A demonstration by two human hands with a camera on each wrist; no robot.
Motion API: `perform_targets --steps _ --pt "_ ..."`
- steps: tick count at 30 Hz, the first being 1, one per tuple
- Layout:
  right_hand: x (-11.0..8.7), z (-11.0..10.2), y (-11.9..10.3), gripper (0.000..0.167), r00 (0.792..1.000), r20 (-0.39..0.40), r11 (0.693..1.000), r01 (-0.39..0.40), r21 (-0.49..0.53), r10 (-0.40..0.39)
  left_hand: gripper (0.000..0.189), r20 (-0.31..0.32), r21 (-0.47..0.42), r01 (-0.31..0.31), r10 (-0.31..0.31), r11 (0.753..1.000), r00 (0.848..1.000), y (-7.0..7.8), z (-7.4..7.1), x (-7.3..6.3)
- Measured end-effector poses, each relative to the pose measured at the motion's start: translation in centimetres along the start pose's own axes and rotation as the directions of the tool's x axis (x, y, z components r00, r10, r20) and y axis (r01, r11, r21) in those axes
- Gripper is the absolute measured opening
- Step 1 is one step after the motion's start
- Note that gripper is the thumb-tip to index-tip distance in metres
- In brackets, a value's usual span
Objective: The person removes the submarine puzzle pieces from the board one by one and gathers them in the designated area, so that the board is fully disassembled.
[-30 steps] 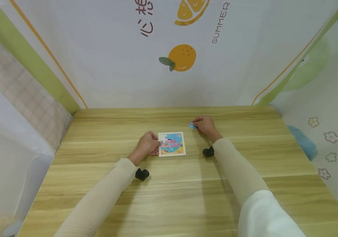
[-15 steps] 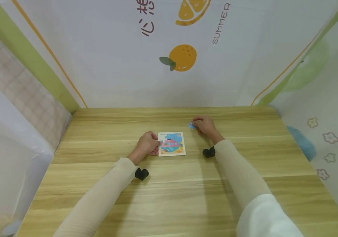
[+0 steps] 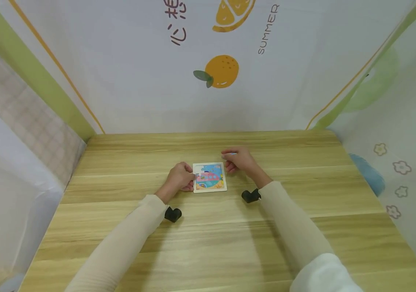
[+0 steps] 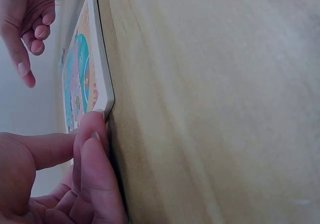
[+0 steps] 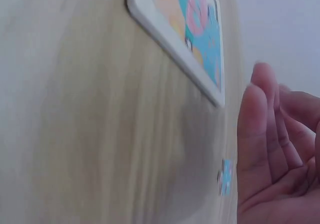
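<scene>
A square jigsaw puzzle (image 3: 209, 177) with a white frame and a pink-and-blue sea picture lies flat on the table. Its upper left part shows a pale gap. My left hand (image 3: 179, 177) pinches the puzzle's left edge, curled fingers beside the frame and thumb over it. Over the upper right corner hovers my right hand (image 3: 240, 159), index finger and thumb stretched leftward. No thing shows at its fingertips in the left wrist view. A small blue puzzle piece (image 5: 226, 176) lies on the table below the right hand, apart from its fingers.
The wooden table (image 3: 208, 243) reaches back to a white cloth (image 3: 138, 81) with printed fruit. Cloth also hangs at both sides. A black wrist mount (image 3: 173, 214) sits below the left wrist, another black mount (image 3: 250, 196) below the right.
My right hand has moved left and slightly nearer, from the blue piece towards the puzzle's upper right corner; the piece stays on the table. My left hand keeps its place on the edge.
</scene>
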State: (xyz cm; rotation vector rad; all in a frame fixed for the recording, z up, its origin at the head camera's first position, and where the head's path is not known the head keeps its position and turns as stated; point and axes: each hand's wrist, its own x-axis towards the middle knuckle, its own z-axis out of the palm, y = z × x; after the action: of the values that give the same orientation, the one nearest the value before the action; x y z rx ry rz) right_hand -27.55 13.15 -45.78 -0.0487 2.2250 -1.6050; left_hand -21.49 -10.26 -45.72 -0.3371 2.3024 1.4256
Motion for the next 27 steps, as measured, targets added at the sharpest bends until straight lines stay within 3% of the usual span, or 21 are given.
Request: perform_targets --steps 7,12,21,27 --pt "-0.5 1.9 0.1 0.031 0.995 0.099 1.000 0.005 -0.001 -0.005 0.020 -0.022 0.012 0.018 -0.018 1.000 1.000 0.0 0.2 0.1" --pt "-0.5 3.1 0.3 0.029 0.992 0.126 0.997 0.001 -0.073 0.008 0.018 -0.021 0.005 0.021 -0.021 1.000 1.000 -0.2 0.4 0.2" --pt "0.1 4.3 1.1 0.025 0.995 0.095 0.980 0.024 -0.197 -0.005 0.017 -0.018 0.007 0.013 -0.012 1.000 1.000 -0.2 0.3 0.0" --pt "-0.4 4.6 0.6 0.023 0.995 0.086 0.965 0.065 -0.254 -0.044 0.015 -0.018 0.019 0.006 -0.006 1.000 1.000 -0.1 0.3 -0.1"
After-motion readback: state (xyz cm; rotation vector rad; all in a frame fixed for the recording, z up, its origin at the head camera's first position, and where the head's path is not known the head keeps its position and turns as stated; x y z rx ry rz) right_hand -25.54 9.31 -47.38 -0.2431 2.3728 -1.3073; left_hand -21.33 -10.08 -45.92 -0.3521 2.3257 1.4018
